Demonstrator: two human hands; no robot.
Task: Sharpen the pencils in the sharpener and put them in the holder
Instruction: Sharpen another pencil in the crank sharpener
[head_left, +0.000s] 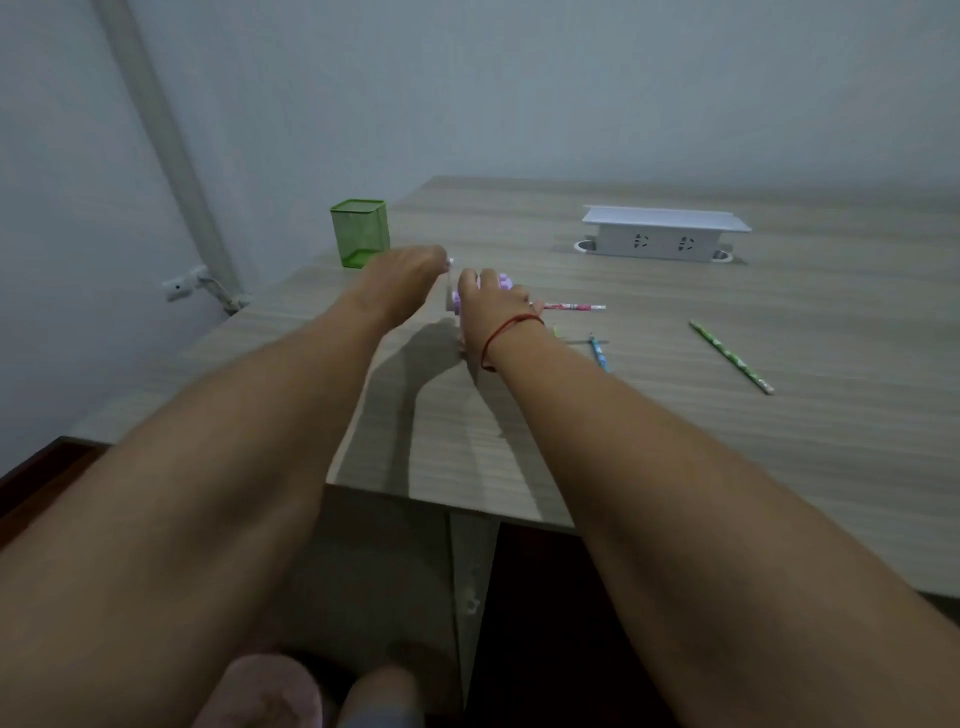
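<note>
A purple sharpener (503, 283) stands on the wooden table (675, 415), mostly hidden under my right hand (491, 306), which grips it from above. A pink pencil (571, 307) sticks out of its right side, lying level. My left hand (410, 273) is at the sharpener's left side, fingers curled around its white crank handle (450, 262). The green mesh holder (360, 233) stands upright at the table's far left corner, with no pencil visible in it. A blue pencil (598, 353) and a green pencil (731, 357) lie loose to the right.
A white power socket box (662, 233) sits at the back of the table. The table's near edge and left corner lie close to my arms. A wall outlet (179, 285) with a cable is on the left wall.
</note>
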